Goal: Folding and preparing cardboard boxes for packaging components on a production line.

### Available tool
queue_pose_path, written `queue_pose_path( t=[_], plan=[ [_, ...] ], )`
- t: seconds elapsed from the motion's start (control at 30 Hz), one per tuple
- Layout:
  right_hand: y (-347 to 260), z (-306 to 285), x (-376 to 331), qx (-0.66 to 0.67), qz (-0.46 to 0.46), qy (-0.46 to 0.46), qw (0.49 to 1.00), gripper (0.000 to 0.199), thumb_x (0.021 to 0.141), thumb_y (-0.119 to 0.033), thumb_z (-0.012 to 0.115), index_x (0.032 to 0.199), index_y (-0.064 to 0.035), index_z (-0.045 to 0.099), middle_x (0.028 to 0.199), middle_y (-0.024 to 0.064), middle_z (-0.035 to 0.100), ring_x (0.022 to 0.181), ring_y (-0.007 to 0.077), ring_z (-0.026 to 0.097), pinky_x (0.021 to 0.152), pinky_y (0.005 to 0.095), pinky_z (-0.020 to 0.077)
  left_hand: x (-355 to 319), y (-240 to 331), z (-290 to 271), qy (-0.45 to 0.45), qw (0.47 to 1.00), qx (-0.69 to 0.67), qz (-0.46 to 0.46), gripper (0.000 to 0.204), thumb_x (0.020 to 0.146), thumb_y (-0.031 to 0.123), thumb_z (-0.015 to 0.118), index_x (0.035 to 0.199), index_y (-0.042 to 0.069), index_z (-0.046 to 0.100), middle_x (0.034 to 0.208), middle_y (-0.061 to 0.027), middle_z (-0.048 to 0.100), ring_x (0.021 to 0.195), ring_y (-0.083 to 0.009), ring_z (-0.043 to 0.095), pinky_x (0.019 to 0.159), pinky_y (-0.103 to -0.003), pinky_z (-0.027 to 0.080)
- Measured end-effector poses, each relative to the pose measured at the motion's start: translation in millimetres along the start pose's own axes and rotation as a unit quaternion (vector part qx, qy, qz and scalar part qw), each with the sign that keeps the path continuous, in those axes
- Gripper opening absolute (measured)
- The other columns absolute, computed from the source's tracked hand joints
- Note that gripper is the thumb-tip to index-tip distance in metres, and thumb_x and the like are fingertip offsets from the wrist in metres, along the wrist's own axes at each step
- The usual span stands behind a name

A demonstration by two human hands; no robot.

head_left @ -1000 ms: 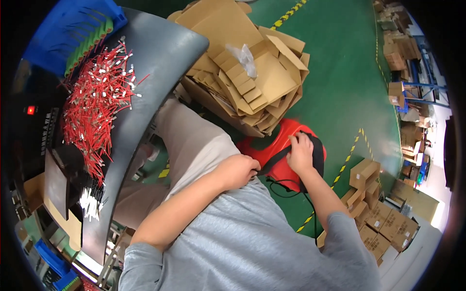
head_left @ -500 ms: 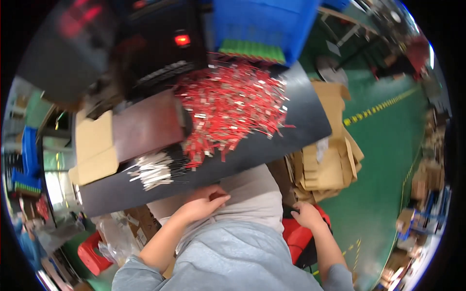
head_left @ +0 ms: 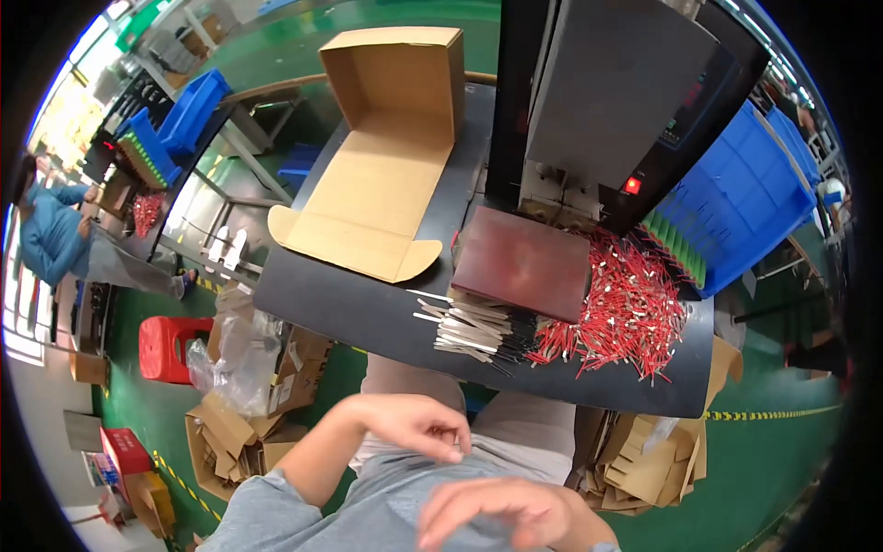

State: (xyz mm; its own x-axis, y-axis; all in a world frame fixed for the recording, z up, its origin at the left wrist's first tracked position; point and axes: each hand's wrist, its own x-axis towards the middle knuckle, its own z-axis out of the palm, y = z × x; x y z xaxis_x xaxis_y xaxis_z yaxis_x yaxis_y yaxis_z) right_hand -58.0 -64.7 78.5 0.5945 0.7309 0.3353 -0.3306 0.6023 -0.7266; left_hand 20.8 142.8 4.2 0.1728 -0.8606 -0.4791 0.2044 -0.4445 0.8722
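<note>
My left hand (head_left: 416,425) hovers over my lap, in front of the table's near edge. Its fingers are loosely bent with a gap at the thumb, and nothing shows in them. Closer to my body, my right hand (head_left: 501,511) hangs in the air, fingers stretched out and somewhat blurred, holding nothing visible. Neither touches the table. Beyond them lies a heap of small red-wired parts with silvery ends (head_left: 635,308). Left of it is a bundle of white strips with black wires (head_left: 471,329), by a reddish-brown block (head_left: 522,262).
A dark machine (head_left: 612,101) with a lit red switch stands behind the block. An opened cardboard box (head_left: 377,193) occupies the table's left. At right are a blue crate (head_left: 754,193) and green strips (head_left: 676,250). A red stool (head_left: 168,350) and a person (head_left: 55,225) are left.
My view has swung left, bringing the whole cardboard box and another person into sight. My right hand has come from beside my right thigh to in front of my body, and its fingers have spread.
</note>
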Motion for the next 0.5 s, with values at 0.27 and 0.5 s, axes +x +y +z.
queue_pose_path(
  t=[0.27,0.5],
  plan=[
    [-2,20,41,0.172,-0.091,-0.223,0.955,0.098,0.091,-0.076,0.044,0.129,0.0136,0.056,0.133,0.0248,0.048,0.124,0.0359,0.049,0.106,0.047,0.0373,-84,61,-99,0.459,0.856,-0.03,0.237,0.044,0.096,0.014,0.064,0.136,0.0,0.052,0.112,-0.0111,0.066,0.097,-0.017,0.065,0.084,-0.03,0.053],
    [8,27,13,0.148,-0.208,-0.198,0.946,0.098,0.091,-0.076,0.047,0.132,0.0137,0.051,0.13,0.0247,0.048,0.123,0.0365,0.049,0.106,0.0463,0.0373,19,107,-228,0.57,0.793,0.059,0.207,0.081,0.09,0.037,0.074,0.15,0.002,0.033,0.129,-0.0189,0.058,0.114,-0.0223,0.059,0.098,-0.035,0.049]
  ],
)
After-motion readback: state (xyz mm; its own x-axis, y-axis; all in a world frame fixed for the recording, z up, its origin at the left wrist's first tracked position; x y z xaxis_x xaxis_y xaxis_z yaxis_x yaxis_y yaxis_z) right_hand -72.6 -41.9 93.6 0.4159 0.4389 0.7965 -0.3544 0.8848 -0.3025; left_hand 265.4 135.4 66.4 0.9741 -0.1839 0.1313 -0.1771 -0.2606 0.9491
